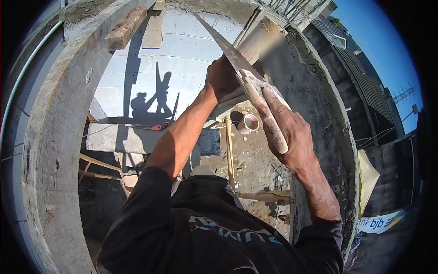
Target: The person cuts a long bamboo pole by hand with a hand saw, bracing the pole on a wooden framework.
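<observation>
My right hand (292, 132) is wrapped round the worn, pale handle of a hand saw (224, 44). Its long toothed blade points up and away to the left, edge-on to a pale wooden board (258, 40). My left hand (221, 77) is beside the board, behind the saw and in shadow. It is closed against the board's near side, with most of its fingers hidden by the blade and handle.
A thick timber beam (54, 118) curves along the left, and a rough concrete wall (331, 105) along the right. Below are a white bucket (248, 123), a red-handled saw (157, 127) on a concrete ledge (109, 139), and a wooden pole (229, 150). Ahead stands a white block wall (187, 45).
</observation>
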`<action>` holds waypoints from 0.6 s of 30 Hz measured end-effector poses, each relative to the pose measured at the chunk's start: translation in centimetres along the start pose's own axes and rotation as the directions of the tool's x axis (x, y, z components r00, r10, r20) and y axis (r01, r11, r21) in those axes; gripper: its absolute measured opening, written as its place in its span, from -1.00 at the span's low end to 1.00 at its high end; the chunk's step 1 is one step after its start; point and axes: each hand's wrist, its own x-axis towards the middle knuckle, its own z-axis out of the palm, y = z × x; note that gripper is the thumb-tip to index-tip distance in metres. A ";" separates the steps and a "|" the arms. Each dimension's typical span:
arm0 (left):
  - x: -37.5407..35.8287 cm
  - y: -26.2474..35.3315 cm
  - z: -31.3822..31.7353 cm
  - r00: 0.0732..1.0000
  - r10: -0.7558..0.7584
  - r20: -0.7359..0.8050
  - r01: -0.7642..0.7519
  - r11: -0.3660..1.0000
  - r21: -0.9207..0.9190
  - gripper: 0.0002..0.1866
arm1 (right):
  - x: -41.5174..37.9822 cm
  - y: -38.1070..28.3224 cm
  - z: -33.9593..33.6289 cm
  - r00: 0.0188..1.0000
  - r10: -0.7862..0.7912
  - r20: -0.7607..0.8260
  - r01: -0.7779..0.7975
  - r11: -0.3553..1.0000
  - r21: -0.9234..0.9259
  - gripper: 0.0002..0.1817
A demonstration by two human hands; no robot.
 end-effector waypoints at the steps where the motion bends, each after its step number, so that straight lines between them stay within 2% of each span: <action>1: 0.7 -0.3 0.0 0.999 0.016 -0.036 -0.016 1.000 0.002 -0.54 | 0.1 0.4 -0.1 0.999 -0.003 -0.033 0.003 1.000 0.008 -0.45; 2: 0.7 -0.8 0.3 0.998 0.018 -0.062 -0.019 1.000 -0.002 -0.70 | -0.2 0.6 0.0 0.999 0.001 -0.052 0.000 1.000 0.019 -0.45; 4: 0.9 -1.3 0.8 0.999 -0.035 -0.025 0.035 0.999 -0.015 -0.52 | -2.0 0.7 -0.2 0.999 0.033 -0.040 -0.032 0.999 0.029 -0.45; 6: 1.4 -0.6 0.0 0.991 -0.134 -0.006 0.133 0.989 -0.060 -0.25 | -5.3 0.4 -0.9 0.995 0.088 -0.051 -0.087 0.996 0.016 -0.45; 7: 1.2 0.5 -1.0 0.978 -0.208 0.020 0.208 0.965 -0.159 -0.24 | -6.7 0.1 -1.6 0.994 0.093 -0.050 -0.093 0.996 -0.005 -0.45; 10: 1.1 1.0 -1.2 0.970 -0.243 0.027 0.244 0.958 -0.152 -0.25 | -8.1 -0.1 -2.4 0.997 0.073 -0.038 -0.075 0.997 -0.034 -0.43; 12: 1.0 -0.5 0.2 0.994 -0.104 -0.031 0.102 0.993 -0.065 -0.52 | -5.6 0.8 -1.3 0.999 0.035 -0.041 -0.036 0.999 -0.008 -0.41; 14: 0.7 -0.6 0.5 1.000 -0.007 -0.023 0.008 1.000 0.017 -0.67 | -1.8 0.5 0.0 0.998 0.066 0.007 -0.066 0.998 0.000 -0.42; 17: 0.8 0.0 -1.3 0.998 0.046 0.047 -0.052 0.989 0.139 -0.69 | -0.5 0.6 1.5 0.999 0.019 -0.049 -0.018 1.000 0.014 -0.42; 18: 1.1 -0.4 -0.6 0.994 0.111 0.007 -0.110 0.977 0.184 -0.63 | -1.4 1.1 1.2 0.998 0.017 -0.057 -0.017 1.000 0.002 -0.42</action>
